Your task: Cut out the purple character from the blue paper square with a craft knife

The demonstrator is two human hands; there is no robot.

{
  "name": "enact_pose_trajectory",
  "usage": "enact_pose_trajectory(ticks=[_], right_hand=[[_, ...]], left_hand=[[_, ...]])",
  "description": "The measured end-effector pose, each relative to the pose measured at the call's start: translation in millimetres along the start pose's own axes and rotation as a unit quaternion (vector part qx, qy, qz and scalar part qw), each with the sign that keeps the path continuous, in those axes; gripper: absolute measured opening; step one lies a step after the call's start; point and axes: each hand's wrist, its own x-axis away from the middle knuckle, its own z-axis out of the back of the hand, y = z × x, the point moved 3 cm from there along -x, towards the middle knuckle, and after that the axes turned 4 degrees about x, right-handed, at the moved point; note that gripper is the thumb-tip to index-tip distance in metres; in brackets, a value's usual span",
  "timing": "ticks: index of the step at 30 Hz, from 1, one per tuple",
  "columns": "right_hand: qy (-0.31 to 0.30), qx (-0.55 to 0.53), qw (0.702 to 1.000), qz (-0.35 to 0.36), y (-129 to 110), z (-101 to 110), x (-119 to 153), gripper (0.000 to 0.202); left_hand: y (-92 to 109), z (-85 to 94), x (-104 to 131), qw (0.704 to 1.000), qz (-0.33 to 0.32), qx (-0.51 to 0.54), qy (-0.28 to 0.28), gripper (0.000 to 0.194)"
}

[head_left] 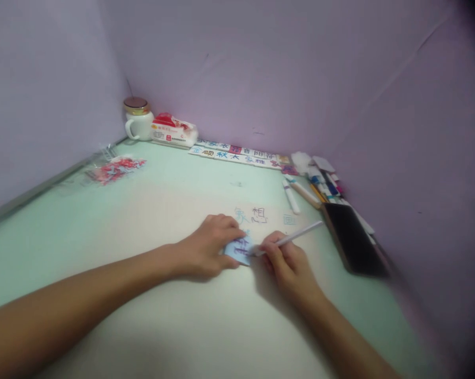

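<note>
My left hand (208, 247) is closed on a small light-blue card (237, 251), holding it by its left part between thumb and fingers. Purple strokes of a character show on the card, which rests on the pale green table (158, 181). A slim white marker (300, 230) is pinched in my right hand (287, 263). Its tip end is close to the card's right edge; whether it touches is too blurred to tell. Just beyond the card, handwritten characters (258, 215) in dark and blue lines lie on the table surface.
At the back stand a white lidded mug (140, 126) and a tissue pack (174, 132). Rows of character cards (233, 156) line the wall. A loose marker (290, 197), several more pens (324, 181) and a dark phone (356, 239) lie right. Red and blue pieces (119, 169) are left.
</note>
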Motion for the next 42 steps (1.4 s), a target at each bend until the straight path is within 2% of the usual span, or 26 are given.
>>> enact_pose_trajectory(ticks=[7, 16, 20, 23, 26, 29, 31, 34, 36, 39, 42], right_hand=[[0.003, 0.011, 1.0, 0.008, 0.1, 3.0, -0.9, 0.024], [0.017, -0.019, 1.0, -0.019, 4.3, 3.6, 0.4, 0.025], [0.08, -0.062, 0.994, -0.048, 7.3, 6.2, 0.3, 0.026], [0.138, -0.113, 0.981, -0.07, 8.4, 8.5, -0.6, 0.026], [0.162, -0.22, 0.956, -0.108, 5.9, 7.7, -0.7, 0.028], [0.131, -0.326, 0.926, -0.139, -0.9, 1.4, -0.1, 0.031], [0.091, -0.374, 0.911, -0.149, -7.0, -5.9, -0.7, 0.029], [0.025, -0.424, 0.892, -0.152, -18.1, -19.4, -5.2, 0.028], [0.005, -0.434, 0.888, -0.15, -25.8, -26.6, -10.5, 0.03], [0.035, -0.42, 0.894, -0.149, -33.6, -29.6, -17.9, 0.031], [0.071, -0.399, 0.902, -0.149, -35.1, -25.6, -19.8, 0.031]], left_hand=[[-0.7, 0.3, 0.7, 1.0, 0.005, 0.001, -0.006, 0.044], [0.9, 1.8, -0.2, 1.0, 0.004, -0.004, -0.006, 0.042], [2.5, 2.6, 1.1, 1.0, 0.025, -0.004, 0.001, 0.044], [0.4, 2.9, 2.3, 0.998, 0.043, 0.0, 0.043, 0.044], [-2.5, 6.1, 4.4, 0.988, 0.043, -0.007, 0.148, 0.043], [-0.4, 9.8, 7.8, 0.969, 0.013, -0.039, 0.243, 0.042], [2.7, 10.9, 10.0, 0.96, 0.005, -0.051, 0.276, 0.042], [7.8, 11.5, 13.0, 0.951, 0.0, -0.059, 0.303, 0.042], [10.1, 11.7, 14.6, 0.947, -0.004, -0.07, 0.313, 0.043], [10.6, 12.8, 16.7, 0.948, -0.006, -0.065, 0.312, 0.047], [7.9, 14.6, 17.3, 0.958, 0.008, 0.025, 0.285, 0.042]])
